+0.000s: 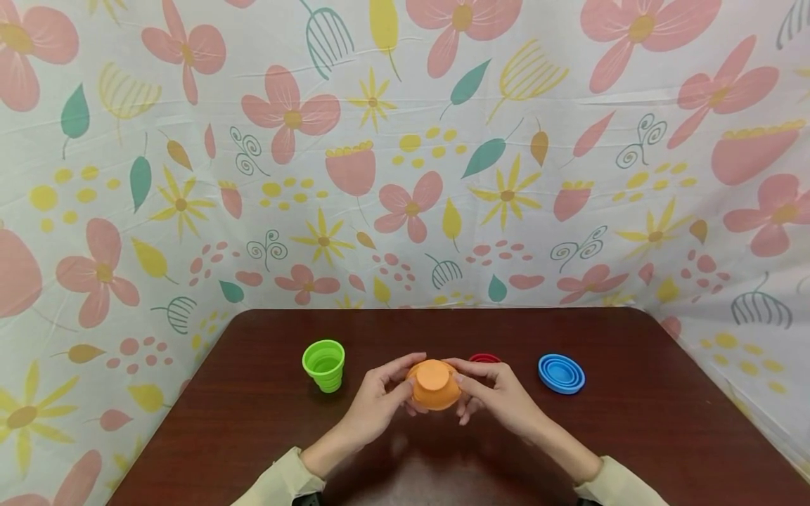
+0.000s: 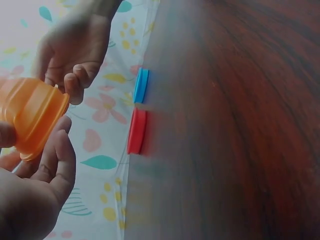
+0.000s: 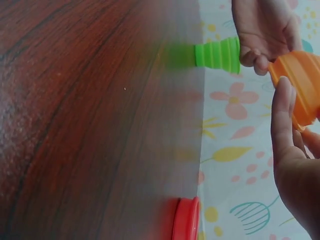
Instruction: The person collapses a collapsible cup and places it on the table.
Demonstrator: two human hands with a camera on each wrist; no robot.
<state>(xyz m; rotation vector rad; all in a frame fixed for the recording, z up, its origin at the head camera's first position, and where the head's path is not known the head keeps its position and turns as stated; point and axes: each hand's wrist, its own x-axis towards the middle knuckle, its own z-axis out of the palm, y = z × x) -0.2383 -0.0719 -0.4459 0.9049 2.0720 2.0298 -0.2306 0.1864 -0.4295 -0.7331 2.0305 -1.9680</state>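
Observation:
Both hands hold an orange collapsible cup (image 1: 434, 385) up over the middle of the table, its small base facing the head camera. My left hand (image 1: 375, 404) grips the cup's left side, thumb on the wall and fingers by the wide rim. On the opposite side my right hand (image 1: 506, 400) pinches it in the same way. Both wrist views show the cup's stepped wall (image 2: 32, 117) drawn out, with the rim turned toward the table. Some fingertips are hidden behind the cup.
An extended green collapsible cup (image 1: 325, 367) stands on the dark wooden table (image 1: 266, 422) at left. A flattened blue one (image 1: 561, 374) lies at right. Behind the right hand is a low red one (image 1: 484, 358), partly hidden. Flowered cloth (image 1: 405, 140) hangs behind the table.

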